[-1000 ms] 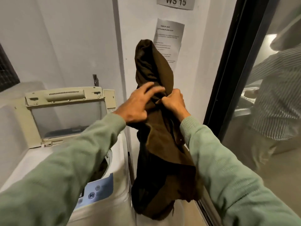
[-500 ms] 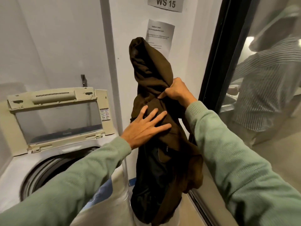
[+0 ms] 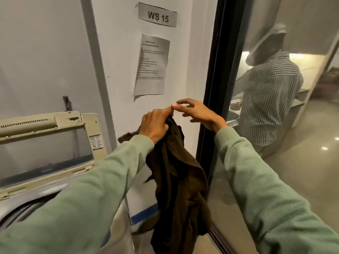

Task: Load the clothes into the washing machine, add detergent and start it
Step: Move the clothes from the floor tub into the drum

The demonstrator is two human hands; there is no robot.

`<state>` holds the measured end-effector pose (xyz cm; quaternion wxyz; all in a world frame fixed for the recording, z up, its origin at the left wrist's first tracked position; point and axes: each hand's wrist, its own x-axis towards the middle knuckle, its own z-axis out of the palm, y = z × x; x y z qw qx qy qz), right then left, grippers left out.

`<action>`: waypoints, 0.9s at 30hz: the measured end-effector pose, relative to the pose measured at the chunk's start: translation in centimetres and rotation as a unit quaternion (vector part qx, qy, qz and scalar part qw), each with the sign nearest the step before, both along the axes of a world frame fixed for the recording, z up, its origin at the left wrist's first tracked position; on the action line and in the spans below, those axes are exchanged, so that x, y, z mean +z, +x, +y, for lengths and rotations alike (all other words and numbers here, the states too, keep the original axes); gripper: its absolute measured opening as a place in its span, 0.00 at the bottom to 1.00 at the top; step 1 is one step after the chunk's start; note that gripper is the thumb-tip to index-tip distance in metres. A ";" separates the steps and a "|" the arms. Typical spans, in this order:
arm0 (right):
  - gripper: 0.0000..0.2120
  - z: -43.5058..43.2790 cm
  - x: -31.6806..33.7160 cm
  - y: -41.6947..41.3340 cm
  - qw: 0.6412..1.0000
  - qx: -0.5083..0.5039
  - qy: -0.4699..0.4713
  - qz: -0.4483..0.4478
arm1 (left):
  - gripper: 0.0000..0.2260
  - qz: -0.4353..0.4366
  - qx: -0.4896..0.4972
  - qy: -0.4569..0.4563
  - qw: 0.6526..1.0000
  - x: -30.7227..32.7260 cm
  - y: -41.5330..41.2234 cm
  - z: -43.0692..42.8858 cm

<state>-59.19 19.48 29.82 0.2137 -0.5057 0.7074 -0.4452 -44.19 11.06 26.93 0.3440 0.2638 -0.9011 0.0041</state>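
Observation:
A dark brown garment [image 3: 176, 184] hangs in the air to the right of the washing machine. My left hand [image 3: 156, 125] grips its top edge and holds it up. Just to the right, my right hand [image 3: 198, 114] hovers with spread fingers and holds nothing. The top-loading washing machine [image 3: 55, 191] stands at the lower left with its lid [image 3: 49, 142] raised upright. Part of the drum opening [image 3: 27, 211] shows under my left sleeve. No detergent is in view.
A white wall [image 3: 119, 70] with a "WS 15" sign [image 3: 157, 16] and a printed notice [image 3: 152, 64] stands straight ahead. A black-framed glass partition [image 3: 212, 88] runs along the right. Behind it stands a person in a striped shirt [image 3: 267, 96].
The garment has dropped from a tall upright bundle to a hanging drape. My left hand took hold of its top. My right hand let go and opened.

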 end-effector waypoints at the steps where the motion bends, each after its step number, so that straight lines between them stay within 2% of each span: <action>1: 0.38 0.5 -0.6 -0.4 0.999 0.021 0.031 -0.005 | 0.19 0.038 0.015 0.034 0.999 0.2 -0.2 -0.4; 5: 0.52 0.8 -4.5 -1.5 0.975 0.069 0.208 0.029 | 0.19 0.145 0.014 0.121 0.982 1.2 -1.3 -0.9; 6: 0.53 0.8 -5.8 -1.4 0.966 0.067 0.245 0.051 | 0.19 0.163 0.003 0.133 0.978 1.7 -1.7 -0.8; 7: 0.48 0.7 -7.2 -1.6 0.961 0.060 0.263 0.068 | 0.19 0.180 -0.006 0.143 0.973 2.0 -2.0 -0.8; 8: 0.38 0.6 -8.6 -1.8 0.962 0.045 0.259 0.077 | 0.18 0.194 -0.013 0.151 0.969 2.4 -2.3 -0.8; 10: 0.12 0.5 -10.7 -2.2 0.975 -0.028 0.204 0.085 | 0.18 0.213 -0.018 0.159 0.964 2.8 -2.6 -1.3; 11: 0.04 0.6 -11.0 -2.3 0.976 -0.073 0.178 0.102 | 0.18 0.215 -0.016 0.160 0.963 2.9 -2.5 -1.7; 12: 0.01 0.6 -10.8 -2.5 0.971 -0.115 0.162 0.131 | 0.18 0.216 -0.012 0.159 0.963 2.9 -2.4 -2.1; 14: 0.01 0.4 -9.9 -2.5 0.964 -0.168 0.135 0.159 | 0.18 0.216 0.006 0.168 0.962 3.0 -1.7 -2.9; 15: 0.03 0.1 -9.2 -2.3 0.966 -0.185 0.109 0.145 | 0.18 0.217 0.015 0.183 0.959 3.1 -1.4 -3.4; 19: 0.08 -1.9 -6.5 -1.5 0.972 -0.235 -0.023 -0.003 | 0.17 0.206 0.013 0.303 0.931 3.1 -0.4 -5.3; 22: 0.05 -3.5 -4.2 -0.9 0.976 -0.194 -0.060 -0.083 | 0.14 0.179 -0.032 0.399 0.899 3.2 -0.1 -4.7; 24: 0.01 -4.3 -2.6 -0.2 0.977 -0.175 -0.073 -0.101 | 0.20 0.124 -0.080 0.457 0.877 2.5 0.0 -3.4; 27: 0.05 -5.1 -0.5 0.9 0.978 -0.164 -0.081 -0.102 | 0.33 -0.013 -0.084 0.497 0.864 0.7 -0.1 -2.3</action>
